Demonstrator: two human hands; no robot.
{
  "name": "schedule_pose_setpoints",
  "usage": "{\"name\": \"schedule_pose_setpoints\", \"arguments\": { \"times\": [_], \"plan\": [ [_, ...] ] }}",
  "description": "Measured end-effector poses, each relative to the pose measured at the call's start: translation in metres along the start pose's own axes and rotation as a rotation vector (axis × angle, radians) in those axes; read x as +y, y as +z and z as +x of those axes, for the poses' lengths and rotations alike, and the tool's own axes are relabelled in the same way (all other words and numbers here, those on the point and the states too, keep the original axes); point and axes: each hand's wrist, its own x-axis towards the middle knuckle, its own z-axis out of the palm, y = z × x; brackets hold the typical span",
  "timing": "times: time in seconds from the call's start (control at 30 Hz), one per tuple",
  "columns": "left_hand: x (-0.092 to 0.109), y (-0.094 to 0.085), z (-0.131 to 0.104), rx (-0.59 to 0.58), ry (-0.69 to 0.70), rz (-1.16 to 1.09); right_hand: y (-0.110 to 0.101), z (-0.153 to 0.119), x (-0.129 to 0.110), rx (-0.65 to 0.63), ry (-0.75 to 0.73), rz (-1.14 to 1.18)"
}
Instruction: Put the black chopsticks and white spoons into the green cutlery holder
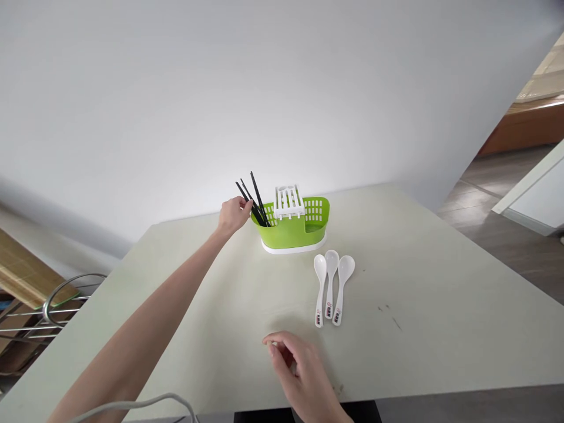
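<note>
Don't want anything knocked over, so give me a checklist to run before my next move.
1. Basket upright on the table: ok.
2. Black chopsticks leaning inside the basket's left end: ok.
3. Left hand clear of the chopsticks: not ok, its fingers are right at them.
4. Left hand's grip released: cannot tell.
5. Three white spoons lying flat, away from the table's edge: ok.
6. Right hand off the spoons: ok.
</note>
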Motion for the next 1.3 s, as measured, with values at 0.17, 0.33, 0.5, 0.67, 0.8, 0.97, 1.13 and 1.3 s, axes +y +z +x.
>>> {"name": "schedule_pose_setpoints", "arguments": {
  "times": [0.17, 0.33, 0.5, 0.67, 0.8, 0.97, 1.13, 1.3],
  "plan": [
    [-0.009, 0.004, -0.002, 0.009, 0.01, 0.028, 0.001, -0.001, 0.002, -0.015, -0.001, -0.03],
    [-0.038, 0.014, -0.035, 0.056, -0.044, -0.232, 0.004, 0.0, 0.005, -0.024, 0.018, -0.082],
    [-0.086, 0.03, -0.102, -0.064, -0.152, -0.401, 0.005, -0.002, 0.004, -0.036, 0.05, -0.115],
    [-0.111, 0.023, -0.152, -0.067, -0.167, -0.567, -0.032, -0.01, -0.008, -0.033, 0.106, -0.199],
    [-0.112, 0.013, -0.165, -0.128, -0.153, -0.604, -0.088, 0.001, -0.02, 0.125, 0.139, -0.415],
    [-0.11, 0.012, -0.166, -0.131, -0.127, -0.617, -0.138, 0.038, -0.027, 0.356, 0.036, -0.762],
    [-0.113, 0.015, -0.169, -0.161, -0.099, -0.613, -0.134, 0.072, -0.02, 0.235, 0.097, -1.049],
    [-0.117, 0.018, -0.172, -0.17, -0.076, -0.611, -0.11, 0.097, -0.016, 0.201, 0.2, -1.31]
  ]
}}
